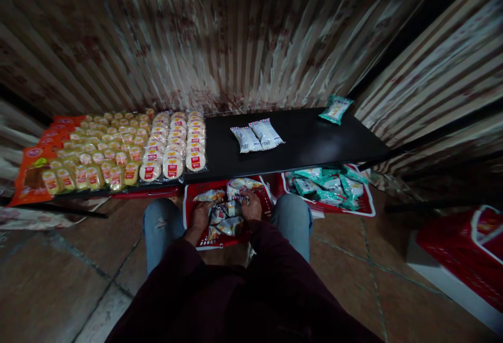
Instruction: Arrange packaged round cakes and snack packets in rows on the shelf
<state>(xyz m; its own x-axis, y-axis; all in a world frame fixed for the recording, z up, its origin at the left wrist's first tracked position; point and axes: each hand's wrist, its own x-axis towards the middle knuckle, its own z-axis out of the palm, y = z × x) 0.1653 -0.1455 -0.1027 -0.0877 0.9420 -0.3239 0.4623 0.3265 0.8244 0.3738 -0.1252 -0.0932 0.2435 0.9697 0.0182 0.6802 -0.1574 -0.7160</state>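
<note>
Between my knees a red bag lies on the floor, full of small white snack packets. My left hand reaches into its left side, fingers curled down among the packets. My right hand is at the right side, fingers closed around a packet at the top of the pile. Two matching white packets lie side by side on the low black table just beyond the bag.
Rows of round wrapped cakes and yellow ones cover the table's left half, orange packs at its far left. A teal packet lies at the back right. A red bag of teal packets sits below; another red bag is right.
</note>
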